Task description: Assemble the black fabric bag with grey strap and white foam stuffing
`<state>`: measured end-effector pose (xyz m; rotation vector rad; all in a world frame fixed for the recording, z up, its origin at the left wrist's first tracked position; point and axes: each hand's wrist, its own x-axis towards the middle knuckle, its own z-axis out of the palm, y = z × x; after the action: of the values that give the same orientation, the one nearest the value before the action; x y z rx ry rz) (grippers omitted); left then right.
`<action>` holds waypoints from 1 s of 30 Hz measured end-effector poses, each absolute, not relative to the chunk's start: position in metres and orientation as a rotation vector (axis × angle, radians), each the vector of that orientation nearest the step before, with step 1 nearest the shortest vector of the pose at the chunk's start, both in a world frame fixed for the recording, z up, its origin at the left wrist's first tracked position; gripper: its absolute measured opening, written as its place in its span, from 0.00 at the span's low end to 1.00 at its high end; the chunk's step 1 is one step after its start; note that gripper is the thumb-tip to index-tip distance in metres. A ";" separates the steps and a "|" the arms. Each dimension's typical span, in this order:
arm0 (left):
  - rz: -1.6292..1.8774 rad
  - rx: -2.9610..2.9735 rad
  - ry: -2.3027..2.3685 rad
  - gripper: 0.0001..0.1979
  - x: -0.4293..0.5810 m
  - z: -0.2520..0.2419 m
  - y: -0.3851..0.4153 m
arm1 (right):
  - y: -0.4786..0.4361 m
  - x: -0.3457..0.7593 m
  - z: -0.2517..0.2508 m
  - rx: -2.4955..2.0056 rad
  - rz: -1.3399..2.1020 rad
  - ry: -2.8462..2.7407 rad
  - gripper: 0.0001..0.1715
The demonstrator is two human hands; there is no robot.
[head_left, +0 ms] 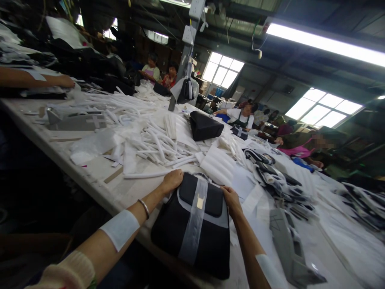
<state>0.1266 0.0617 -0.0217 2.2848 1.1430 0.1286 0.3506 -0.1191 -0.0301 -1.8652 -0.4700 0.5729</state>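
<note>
Black rectangular bag (213,237), one, soft-sided, with rounded flap: lies before you across the table's (99,182) near edge, which it partly hides; its back and underside are out of your sight. Frosted translucent strip (192,230), one: runs down the bag's front, veiling what lies beneath. Gold-coloured rectangular clasp (200,202), one: at the strip's upper part, detail unclear.

Your left hand (173,179): curled on the bag's upper left corner, grasping it, fingertips hidden. Your right hand (232,199): grasping the upper right edge, thumb side showing, other fingers largely concealed behind.

White foam tubes (153,144), many: heaped beyond your left hand, too tangled to count. Padded white sheet (218,164), one: just beyond the bag. Black-and-white bundles (279,180): right of it, blurred, contents indistinct. Grey moulded piece (285,245), one: near your right forearm. Another person's forearm (36,77): cut off at the left border.
</note>
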 end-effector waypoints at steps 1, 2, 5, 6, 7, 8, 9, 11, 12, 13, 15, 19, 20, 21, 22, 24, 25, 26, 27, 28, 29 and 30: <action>0.127 2.290 1.142 0.14 0.126 -0.022 0.062 | -0.124 0.350 -0.028 -1.874 0.543 -0.486 0.20; 0.125 2.295 1.139 0.14 0.126 -0.022 0.062 | -0.128 0.350 -0.027 -1.881 0.516 -0.502 0.21; 0.114 2.306 1.125 0.14 0.127 -0.022 0.065 | -0.135 0.349 -0.027 -1.885 0.467 -0.548 0.27; 0.112 2.309 1.120 0.14 0.127 -0.022 0.066 | -0.135 0.348 -0.028 -1.885 0.459 -0.564 0.28; 0.111 2.312 1.116 0.14 0.127 -0.021 0.066 | -0.134 0.347 -0.029 -1.887 0.452 -0.578 0.28; 0.111 2.314 1.115 0.14 0.127 -0.020 0.066 | -0.133 0.347 -0.031 -1.892 0.445 -0.592 0.28; 0.115 2.315 1.116 0.15 0.127 -0.020 0.066 | -0.131 0.346 -0.033 -1.898 0.437 -0.604 0.27; 0.129 2.315 1.119 0.15 0.127 -0.020 0.064 | -0.128 0.345 -0.037 -1.913 0.419 -0.626 0.24; 0.139 2.314 1.119 0.15 0.126 -0.021 0.063 | -0.127 0.344 -0.038 -1.920 0.410 -0.636 0.23; 0.150 2.311 1.117 0.15 0.126 -0.022 0.062 | -0.126 0.344 -0.039 -1.928 0.400 -0.645 0.23; 0.178 2.304 1.102 0.15 0.126 -0.024 0.062 | -0.125 0.343 -0.039 -1.942 0.384 -0.663 0.22; 0.253 2.274 1.034 0.11 0.124 -0.024 0.071 | -0.127 0.342 -0.033 -1.973 0.341 -0.693 0.20; 0.274 2.260 1.010 0.11 0.121 -0.022 0.074 | -0.129 0.341 -0.030 -1.985 0.319 -0.694 0.21; 0.300 2.244 0.987 0.12 0.117 -0.020 0.076 | -0.132 0.341 -0.026 -1.997 0.292 -0.693 0.21; 0.332 2.227 0.965 0.12 0.112 -0.016 0.076 | -0.136 0.341 -0.021 -2.009 0.262 -0.690 0.23; 0.427 2.203 0.922 0.12 0.099 -0.008 0.071 | -0.146 0.340 -0.011 -2.025 0.198 -0.683 0.25; 0.484 2.198 0.899 0.13 0.092 -0.005 0.064 | -0.151 0.338 -0.007 -2.021 0.150 -0.711 0.27; 0.546 2.205 0.856 0.13 0.084 -0.003 0.056 | -0.156 0.335 -0.004 -2.006 0.095 -0.773 0.28; 0.602 2.222 0.795 0.14 0.076 -0.002 0.046 | -0.160 0.332 -0.002 -1.982 0.043 -0.865 0.30; 0.644 2.251 0.702 0.14 0.069 -0.002 0.036 | -0.163 0.327 -0.001 -1.954 0.006 -0.975 0.30; 0.684 2.297 0.574 0.13 0.062 -0.004 0.027 | -0.166 0.322 -0.003 -1.930 -0.001 -1.092 0.30; 0.698 2.339 0.480 0.11 0.056 -0.006 0.020 | -0.167 0.317 -0.005 -1.919 0.025 -1.197 0.29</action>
<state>0.0557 0.0197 -0.0064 2.3387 0.4804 0.6981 0.3168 -0.1674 -0.0054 -1.9190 -1.1973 0.0249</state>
